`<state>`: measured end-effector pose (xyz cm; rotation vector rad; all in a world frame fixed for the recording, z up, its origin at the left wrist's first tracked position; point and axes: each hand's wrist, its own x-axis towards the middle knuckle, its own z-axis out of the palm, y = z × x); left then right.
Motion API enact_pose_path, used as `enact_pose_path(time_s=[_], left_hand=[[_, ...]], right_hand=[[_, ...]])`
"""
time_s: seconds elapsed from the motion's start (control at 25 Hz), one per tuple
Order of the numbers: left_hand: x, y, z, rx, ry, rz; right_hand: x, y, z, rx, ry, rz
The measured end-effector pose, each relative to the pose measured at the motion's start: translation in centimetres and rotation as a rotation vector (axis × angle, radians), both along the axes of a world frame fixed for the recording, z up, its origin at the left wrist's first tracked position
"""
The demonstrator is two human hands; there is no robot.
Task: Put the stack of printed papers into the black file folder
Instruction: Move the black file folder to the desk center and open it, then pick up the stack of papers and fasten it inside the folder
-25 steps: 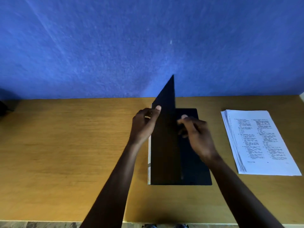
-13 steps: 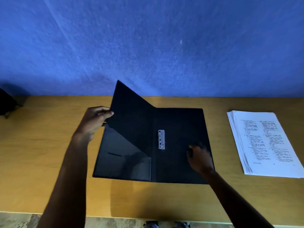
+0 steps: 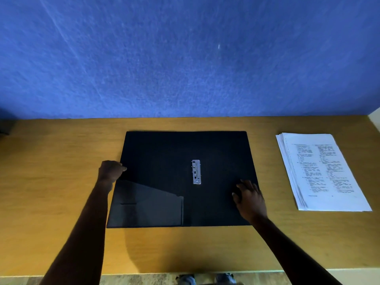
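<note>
The black file folder (image 3: 164, 157) lies open and flat in the middle of the wooden desk (image 3: 51, 182), with a silver metal clip (image 3: 196, 172) at its spine and a pocket on the lower left flap. My left hand (image 3: 111, 170) grips the left edge of the cover. My right hand (image 3: 247, 195) rests flat on the right half, fingers spread. The stack of printed papers (image 3: 320, 171) lies on the desk to the right of the folder, apart from it and untouched.
A blue wall (image 3: 185, 58) rises behind the desk. A dark object (image 3: 5, 126) sits at the far left edge. The desk's front edge runs along the bottom, with shoes (image 3: 205, 279) visible below it.
The folder cover went from standing upright to lying flat on the left, carried over by my left hand. My right hand slid down onto the right half.
</note>
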<state>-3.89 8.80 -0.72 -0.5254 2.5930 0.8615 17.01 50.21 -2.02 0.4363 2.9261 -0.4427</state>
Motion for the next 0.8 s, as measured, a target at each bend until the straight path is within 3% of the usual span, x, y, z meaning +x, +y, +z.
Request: enact_pose_path(time_s=[0.12, 0.28, 0.44, 0.68, 0.8], left_hand=[[2.1, 1.1, 0.2, -0.141, 0.095, -0.010], [4.2, 2.7, 1.0, -0.145, 0.208, 0.038], [5.9, 7.4, 1.4, -0.129, 0.430, -0.135], [7.8, 14.4, -0.6, 0.131, 0.331, -0.370], [8.4, 16.8, -1.8, 0.163, 0.276, -0.460]], right_hand=[[0.4, 0.3, -0.2, 0.017, 0.004, 0.007], [-0.1, 0.1, -0.1, -0.008, 0.008, -0.003], [-1.4, -0.4, 0.2, -0.032, 0.093, 0.000], [-4.8, -1.5, -0.3, -0.057, 0.130, 0.086], [-5.7, -1.9, -1.5, -0.022, 0.128, 0.121]])
